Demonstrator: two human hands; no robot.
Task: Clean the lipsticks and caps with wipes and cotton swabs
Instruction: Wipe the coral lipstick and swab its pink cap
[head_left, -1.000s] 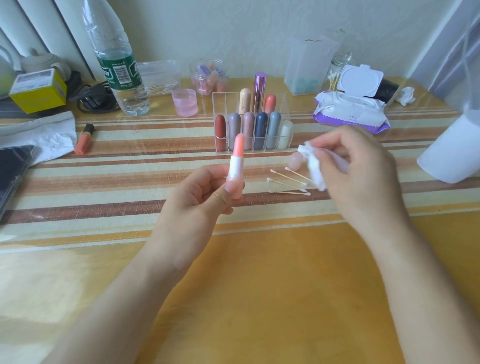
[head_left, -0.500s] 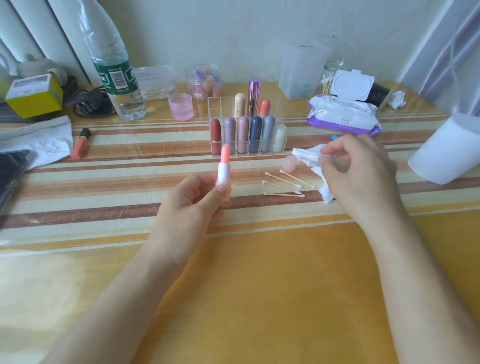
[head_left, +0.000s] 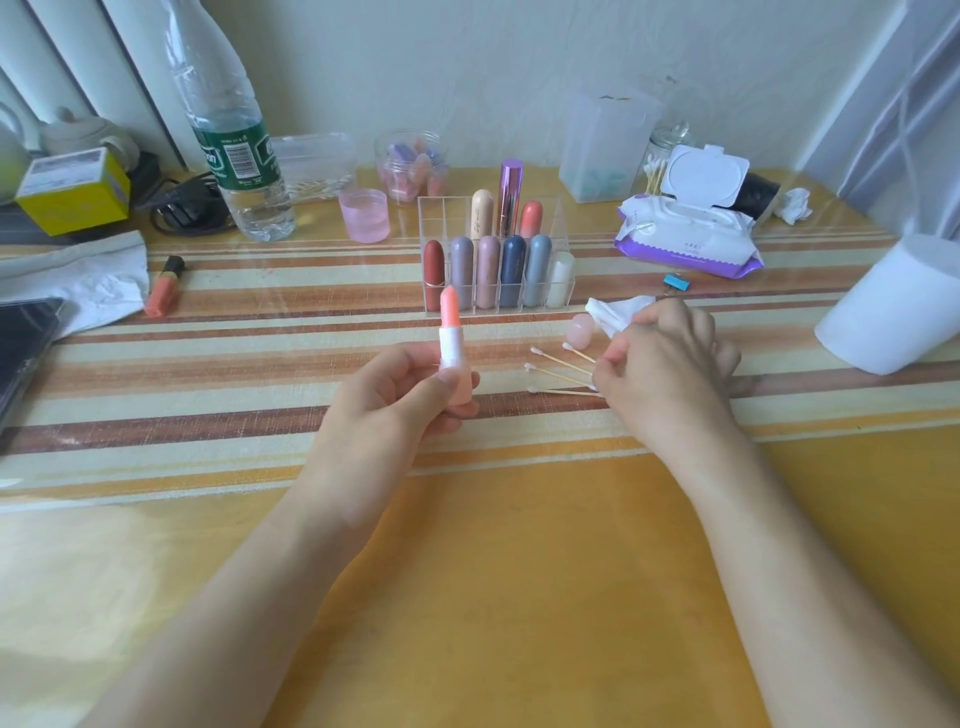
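Head view, only view.

- Left grip (head_left: 395, 410): clenched round the pink base of an uncapped peach lipstick (head_left: 451, 343). The stick is upright with its bullet wound out, held over the middle of the worktop (head_left: 519, 597).
- Right grip (head_left: 670, 364): knuckles up and fingers curled down, its fingertips at the near ends of three cotton swabs (head_left: 558, 371). The swabs lie on the striped cloth just right of the lipstick. Cannot tell whether a swab is pinched or only touched.
- Crumpled white wipe (head_left: 618, 312): on the cloth at the far side of the right grip, against its fingers.
- Pale pink cap (head_left: 581, 332): lies between the wipe and the swabs.
- Clear acrylic organiser (head_left: 563, 221): toward the far edge, centre. Its front row holds six capped lipsticks and three more stand behind them.
- Wet-wipe pack (head_left: 685, 234): right of the organiser near the far right corner, lid flipped up.
- Blue binder clip (head_left: 675, 282): just in front of the pack.
- White paper roll (head_left: 893, 306): at the right edge.
- Orange lipstick tube (head_left: 165, 288): lies flat toward the left edge.
- Water bottle (head_left: 234, 140) and pink cup (head_left: 364, 215): stand far left of centre.
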